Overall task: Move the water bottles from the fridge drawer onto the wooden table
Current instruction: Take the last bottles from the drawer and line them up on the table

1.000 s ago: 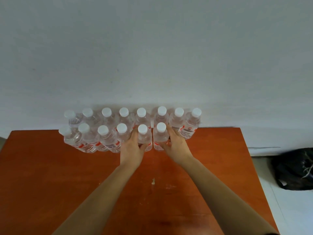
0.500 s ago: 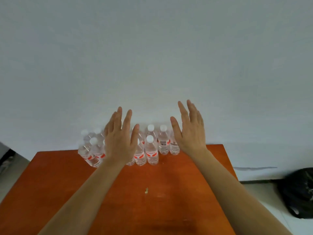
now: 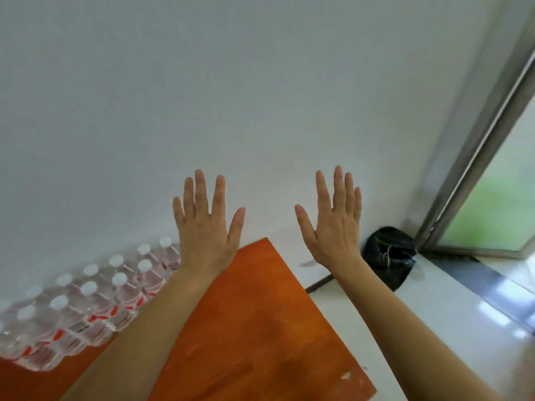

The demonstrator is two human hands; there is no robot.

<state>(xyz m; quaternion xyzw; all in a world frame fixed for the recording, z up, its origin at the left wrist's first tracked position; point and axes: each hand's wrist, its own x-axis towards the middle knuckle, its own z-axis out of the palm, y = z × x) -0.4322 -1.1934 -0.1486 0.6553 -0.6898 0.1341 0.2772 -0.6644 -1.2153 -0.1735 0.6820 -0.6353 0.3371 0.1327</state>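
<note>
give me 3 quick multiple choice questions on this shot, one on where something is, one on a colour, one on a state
1. Where do the water bottles stand?
A. on the floor
B. on the wooden table, by the wall
C. on a window sill

2. What colour are the bottle caps?
A. blue
B. green
C. white

3. How are the left hand and right hand?
A. open, holding nothing
B. each gripping a bottle
C. curled into fists

Answers:
1. B, their bases sit on the tabletop next to the wall.
2. C, every cap in view is white.
3. A, the fingers are straight and spread, touching nothing.
</note>
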